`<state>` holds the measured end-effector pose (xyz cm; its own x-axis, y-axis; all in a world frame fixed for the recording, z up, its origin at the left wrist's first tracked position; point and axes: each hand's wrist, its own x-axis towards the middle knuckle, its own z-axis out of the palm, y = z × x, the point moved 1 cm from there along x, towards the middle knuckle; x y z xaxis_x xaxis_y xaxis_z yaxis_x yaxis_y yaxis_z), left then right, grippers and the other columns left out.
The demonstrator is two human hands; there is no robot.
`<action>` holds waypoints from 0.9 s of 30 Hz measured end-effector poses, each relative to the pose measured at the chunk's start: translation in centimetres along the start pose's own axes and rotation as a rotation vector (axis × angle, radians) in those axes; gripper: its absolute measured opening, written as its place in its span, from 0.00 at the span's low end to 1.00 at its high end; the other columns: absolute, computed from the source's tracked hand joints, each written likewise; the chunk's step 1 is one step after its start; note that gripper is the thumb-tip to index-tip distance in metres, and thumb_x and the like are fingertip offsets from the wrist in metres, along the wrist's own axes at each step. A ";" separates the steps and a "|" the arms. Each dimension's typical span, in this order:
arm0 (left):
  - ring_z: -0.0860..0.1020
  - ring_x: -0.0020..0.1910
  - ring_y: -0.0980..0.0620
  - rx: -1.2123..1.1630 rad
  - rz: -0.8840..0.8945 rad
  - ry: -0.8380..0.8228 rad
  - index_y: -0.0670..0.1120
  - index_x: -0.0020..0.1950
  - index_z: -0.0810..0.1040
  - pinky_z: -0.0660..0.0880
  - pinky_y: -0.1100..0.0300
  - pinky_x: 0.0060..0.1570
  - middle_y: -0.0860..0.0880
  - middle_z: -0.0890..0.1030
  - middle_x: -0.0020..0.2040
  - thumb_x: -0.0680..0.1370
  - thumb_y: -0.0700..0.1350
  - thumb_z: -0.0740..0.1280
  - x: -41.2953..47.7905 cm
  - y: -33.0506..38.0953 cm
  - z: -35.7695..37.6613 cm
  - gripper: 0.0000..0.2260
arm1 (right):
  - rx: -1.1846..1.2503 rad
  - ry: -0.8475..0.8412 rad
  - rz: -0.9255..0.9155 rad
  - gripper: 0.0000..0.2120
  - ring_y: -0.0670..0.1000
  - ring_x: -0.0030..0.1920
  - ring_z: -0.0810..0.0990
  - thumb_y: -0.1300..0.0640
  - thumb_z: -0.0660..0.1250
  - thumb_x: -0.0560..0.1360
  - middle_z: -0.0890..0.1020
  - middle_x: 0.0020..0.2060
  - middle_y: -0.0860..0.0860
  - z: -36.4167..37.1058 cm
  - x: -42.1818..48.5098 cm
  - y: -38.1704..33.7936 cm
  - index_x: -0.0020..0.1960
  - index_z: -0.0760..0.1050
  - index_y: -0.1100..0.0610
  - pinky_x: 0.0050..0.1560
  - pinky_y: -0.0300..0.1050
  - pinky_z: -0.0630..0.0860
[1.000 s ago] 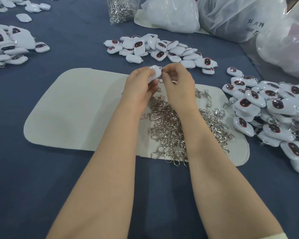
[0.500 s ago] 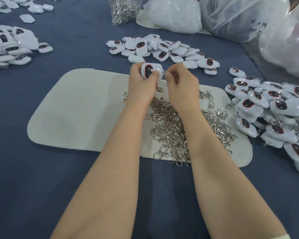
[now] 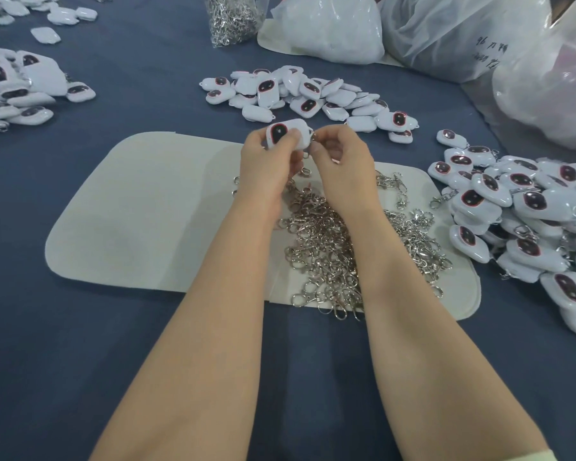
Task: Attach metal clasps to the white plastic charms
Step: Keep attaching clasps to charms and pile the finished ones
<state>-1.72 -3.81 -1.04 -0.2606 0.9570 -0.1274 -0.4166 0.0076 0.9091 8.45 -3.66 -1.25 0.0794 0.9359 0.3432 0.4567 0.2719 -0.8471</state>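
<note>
My left hand (image 3: pixel 269 164) grips a white plastic charm (image 3: pixel 285 133) with a dark red-rimmed oval facing up, held above the far edge of the pale mat (image 3: pixel 140 221). My right hand (image 3: pixel 341 158) pinches a small metal clasp (image 3: pixel 310 151) right at the charm's right end; most of the clasp is hidden by my fingers. A heap of loose metal clasps (image 3: pixel 346 247) lies on the mat under my wrists. Charms without clasps sit in a pile (image 3: pixel 313 94) just beyond my hands. Charms with clasps lie heaped (image 3: pixel 519 211) at the right.
Another group of charms (image 3: pixel 17 91) lies at the far left. A clear bag of clasps (image 3: pixel 233 18) and big plastic bags (image 3: pixel 446 31) stand along the back and right. Blue cloth (image 3: pixel 80 377) covers the table.
The charm in my left hand turned from its white back to its dark oval face. My right hand drew apart for a moment, then came back to the charm's right end.
</note>
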 end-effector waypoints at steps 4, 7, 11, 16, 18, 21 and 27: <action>0.75 0.28 0.58 -0.147 -0.113 -0.051 0.42 0.43 0.74 0.75 0.66 0.31 0.50 0.76 0.31 0.77 0.36 0.65 0.0 0.1 -0.1 0.04 | 0.054 0.066 -0.013 0.04 0.42 0.43 0.79 0.61 0.65 0.76 0.79 0.38 0.41 -0.1 0.0 -0.2 0.46 0.75 0.53 0.46 0.29 0.72; 0.74 0.26 0.58 -0.187 -0.167 -0.045 0.41 0.41 0.75 0.74 0.67 0.29 0.50 0.75 0.27 0.77 0.36 0.65 0.0 0.1 -0.1 0.05 | 0.070 0.100 -0.030 0.04 0.38 0.38 0.77 0.61 0.65 0.76 0.79 0.36 0.41 -0.2 -0.1 -0.3 0.45 0.76 0.53 0.44 0.27 0.72; 0.74 0.26 0.58 -0.174 -0.174 -0.044 0.42 0.41 0.74 0.73 0.68 0.28 0.51 0.75 0.26 0.78 0.36 0.65 -0.1 0.0 -0.1 0.06 | 0.030 0.090 -0.064 0.04 0.42 0.39 0.77 0.62 0.63 0.78 0.79 0.37 0.45 -0.1 -0.3 -0.4 0.47 0.75 0.56 0.45 0.30 0.72; 0.74 0.31 0.57 -0.017 -0.071 0.016 0.42 0.54 0.74 0.73 0.66 0.30 0.48 0.76 0.38 0.78 0.37 0.65 -0.1 -0.1 -0.1 0.06 | -0.105 0.081 -0.100 0.05 0.47 0.41 0.75 0.62 0.61 0.78 0.78 0.38 0.46 0.0 -0.2 -0.2 0.49 0.76 0.60 0.46 0.39 0.70; 0.74 0.31 0.57 0.043 -0.009 0.026 0.43 0.55 0.73 0.72 0.66 0.31 0.48 0.77 0.41 0.77 0.38 0.66 -0.1 -0.1 -0.1 0.08 | -0.138 0.085 -0.113 0.05 0.48 0.40 0.73 0.62 0.61 0.78 0.77 0.38 0.48 0.0 -0.2 -0.1 0.49 0.75 0.61 0.44 0.41 0.70; 0.74 0.31 0.58 0.122 0.082 0.019 0.44 0.54 0.72 0.71 0.68 0.30 0.48 0.76 0.43 0.77 0.37 0.65 -0.3 0.0 0.0 0.07 | -0.182 0.091 -0.136 0.06 0.49 0.38 0.71 0.62 0.60 0.78 0.76 0.37 0.49 0.0 -0.1 0.0 0.48 0.75 0.62 0.42 0.43 0.68; 0.74 0.39 0.55 0.300 0.250 -0.017 0.45 0.55 0.73 0.73 0.65 0.43 0.50 0.77 0.46 0.76 0.37 0.66 -0.5 0.1 0.0 0.09 | -0.261 0.061 -0.144 0.06 0.51 0.38 0.70 0.63 0.59 0.78 0.75 0.37 0.51 0.1 0.0 0.2 0.48 0.75 0.62 0.40 0.45 0.66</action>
<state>-1.61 -4.28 -0.84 -0.3067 0.9446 0.1170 -0.0683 -0.1444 0.9872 8.43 -3.61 -1.51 0.0466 0.8748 0.4822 0.6789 0.3263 -0.6577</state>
